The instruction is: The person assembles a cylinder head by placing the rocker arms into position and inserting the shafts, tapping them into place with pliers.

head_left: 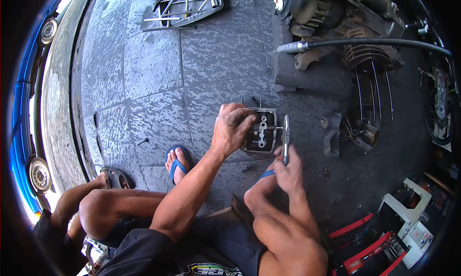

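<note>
My left hand (232,128) grips the near left side of a dark metal engine cylinder head (261,131) that rests on the stone floor. My right hand (287,168) is closed around the handle of a T-shaped wrench (285,137). The wrench's shaft points left into the head's fittings. Both forearms reach forward over my bent knees.
A stripped motorcycle engine (345,31) with a black hose (379,43) sits at the back right. Loose parts (357,132) lie to the right of the head. A tray of tools (185,7) lies far ahead. Another person's legs (110,204) and sandalled foot (176,163) are at left.
</note>
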`<state>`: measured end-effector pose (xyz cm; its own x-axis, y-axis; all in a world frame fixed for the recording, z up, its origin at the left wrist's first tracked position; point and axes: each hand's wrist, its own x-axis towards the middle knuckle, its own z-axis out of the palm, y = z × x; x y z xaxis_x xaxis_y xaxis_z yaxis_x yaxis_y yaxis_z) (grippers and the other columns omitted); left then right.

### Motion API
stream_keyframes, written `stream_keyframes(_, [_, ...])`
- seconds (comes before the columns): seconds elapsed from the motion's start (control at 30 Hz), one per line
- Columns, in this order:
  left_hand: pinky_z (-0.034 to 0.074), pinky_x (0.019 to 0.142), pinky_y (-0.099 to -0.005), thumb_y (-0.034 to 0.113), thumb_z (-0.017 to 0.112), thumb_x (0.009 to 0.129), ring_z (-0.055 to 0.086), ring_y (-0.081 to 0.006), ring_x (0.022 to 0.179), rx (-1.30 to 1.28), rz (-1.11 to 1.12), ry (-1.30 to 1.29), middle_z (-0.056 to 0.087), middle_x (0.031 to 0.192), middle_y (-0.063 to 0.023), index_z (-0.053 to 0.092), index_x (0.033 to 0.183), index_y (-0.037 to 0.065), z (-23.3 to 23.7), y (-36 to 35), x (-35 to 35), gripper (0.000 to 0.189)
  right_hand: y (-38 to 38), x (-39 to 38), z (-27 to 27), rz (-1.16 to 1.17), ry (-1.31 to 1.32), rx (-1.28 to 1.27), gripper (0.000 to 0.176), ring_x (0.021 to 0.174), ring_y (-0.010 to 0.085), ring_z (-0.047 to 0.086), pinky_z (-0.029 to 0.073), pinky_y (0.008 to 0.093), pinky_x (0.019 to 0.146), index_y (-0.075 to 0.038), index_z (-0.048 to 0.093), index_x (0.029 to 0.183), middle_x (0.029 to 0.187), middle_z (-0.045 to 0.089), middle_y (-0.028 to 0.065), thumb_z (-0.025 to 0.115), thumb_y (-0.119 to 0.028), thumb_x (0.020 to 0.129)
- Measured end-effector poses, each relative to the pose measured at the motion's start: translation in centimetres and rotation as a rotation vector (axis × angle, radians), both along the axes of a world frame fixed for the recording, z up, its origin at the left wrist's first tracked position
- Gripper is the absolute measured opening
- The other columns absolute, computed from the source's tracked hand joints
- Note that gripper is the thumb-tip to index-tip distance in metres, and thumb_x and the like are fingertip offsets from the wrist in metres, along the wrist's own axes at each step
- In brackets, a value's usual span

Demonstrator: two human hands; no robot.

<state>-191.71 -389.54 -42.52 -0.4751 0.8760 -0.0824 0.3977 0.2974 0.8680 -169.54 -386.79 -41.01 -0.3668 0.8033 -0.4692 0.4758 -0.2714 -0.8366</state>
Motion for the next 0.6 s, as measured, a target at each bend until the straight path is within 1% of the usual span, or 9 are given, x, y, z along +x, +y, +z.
stream_keyframes(0.03, [0.049, 0.088, -0.0379, 0.018, 0.072, 0.087, 0.06, -0.0286, 0.103, -0.004, -0.003, -0.003, 0.067, 0.105, -0.0103, 0.075, 0.1, 0.005, 0.2, 0.0, 0.1, 0.018, 1.0, -0.5, 2.1, -0.021, -0.037, -0.028, 0.018, 0.065, 0.0112, 0.056, 0.048, 0.0278, 0.06, -0.004, 0.057, 0.099, 0.072, 0.053, 0.003, 0.056, 0.0, 0.081])
stream_keyframes(0.1, [0.049, 0.089, -0.0373, 0.018, 0.07, 0.089, 0.061, -0.028, 0.104, -0.017, -0.011, -0.008, 0.067, 0.105, -0.0109, 0.075, 0.1, 0.004, 0.4, 0.0, -0.1, 0.019, 1.8, 0.1, 0.3, -0.315, 0.061, 0.003, 0.023, 0.065, 0.0116, 0.054, 0.048, 0.0276, 0.061, -0.003, 0.057, 0.104, 0.079, 0.055, 0.0039, 0.057, -0.001, 0.081])
stream_keyframes(0.13, [0.049, 0.089, -0.0373, 0.018, 0.07, 0.089, 0.061, -0.028, 0.104, -0.025, 0.007, -0.007, 0.067, 0.105, -0.0109, 0.075, 0.1, 0.004, 0.0, -0.2, -0.3, 0.019, 2.8, 1.3, -1.5, -0.324, -0.067, 0.051, 0.028, 0.068, 0.0138, 0.055, 0.049, 0.0294, 0.064, -0.002, 0.056, 0.11, 0.086, 0.056, 0.0044, 0.056, -0.002, 0.082])
stream_keyframes(0.27, [0.048, 0.09, -0.0357, 0.016, 0.066, 0.092, 0.061, -0.0254, 0.102, 0.03, 0.063, -0.197, 0.067, 0.105, -0.0111, 0.073, 0.104, 0.0, -0.7, -0.6, -1.0, 0.021, 6.0, 4.7, -7.7, -0.04, -0.398, -0.008, 0.046, 0.077, 0.0234, 0.058, 0.05, 0.0366, 0.076, -0.002, 0.055, 0.13, 0.098, 0.06, 0.0103, 0.059, -0.007, 0.084])
stream_keyframes(0.33, [0.048, 0.09, -0.0351, 0.015, 0.066, 0.091, 0.061, -0.0236, 0.099, 0.026, 0.064, -0.252, 0.065, 0.106, -0.0109, 0.072, 0.107, 0.0, -0.5, -1.0, -1.1, 0.022, 5.9, 4.1, -8.7, 0.05, -0.535, 0.757, 0.046, 0.088, 0.0269, 0.061, 0.05, 0.0366, 0.082, -0.001, 0.057, 0.13, 0.111, 0.06, 0.0153, 0.065, -0.013, 0.087])
stream_keyframes(0.37, [0.048, 0.09, -0.0351, 0.015, 0.066, 0.091, 0.061, -0.0236, 0.099, 0.02, 0.075, -0.255, 0.065, 0.106, -0.0109, 0.072, 0.107, 0.0, -0.4, -1.1, -1.1, 0.022, 6.0, 2.8, -6.7, 0.037, -0.533, 0.812, 0.04, 0.1, 0.0266, 0.062, 0.05, 0.0337, 0.087, 0.003, 0.06, 0.123, 0.123, 0.058, 0.0171, 0.067, -0.015, 0.088])
stream_keyframes(0.43, [0.047, 0.09, -0.0354, 0.016, 0.068, 0.089, 0.06, -0.0242, 0.1, -0.001, -0.048, -0.113, 0.064, 0.107, -0.011, 0.072, 0.108, 0.002, 0.0, -0.9, -1.0, 0.024, 6.1, 1.6, -4.3, -0.046, -0.257, 0.462, 0.036, 0.099, 0.0168, 0.062, 0.051, 0.0301, 0.085, 0.002, 0.06, 0.127, 0.121, 0.06, 0.0116, 0.062, -0.015, 0.095])
stream_keyframes(0.5, [0.047, 0.09, -0.0363, 0.017, 0.071, 0.087, 0.058, -0.0257, 0.102, 0.011, -0.076, -0.051, 0.062, 0.107, -0.0109, 0.073, 0.107, 0.003, 0.3, -0.4, -0.9, 0.025, 5.9, 0.0, -2.4, -0.095, 0.13, 0.071, 0.028, 0.09, 0.0126, 0.062, 0.05, 0.0264, 0.082, 0.001, 0.063, 0.121, 0.107, 0.067, 0.0074, 0.059, -0.016, 0.099])
stream_keyframes(0.6, [0.047, 0.09, -0.0377, 0.017, 0.072, 0.086, 0.056, -0.0278, 0.104, -0.025, -0.094, -0.018, 0.062, 0.106, -0.0109, 0.073, 0.105, 0.004, 0.3, 0.0, -1.1, 0.023, 5.7, -2.0, -1.1, -0.069, 0.14, 0.029, 0.02, 0.083, 0.0078, 0.06, 0.05, 0.0224, 0.076, 0.003, 0.068, 0.109, 0.093, 0.066, 0.0031, 0.063, -0.012, 0.097])
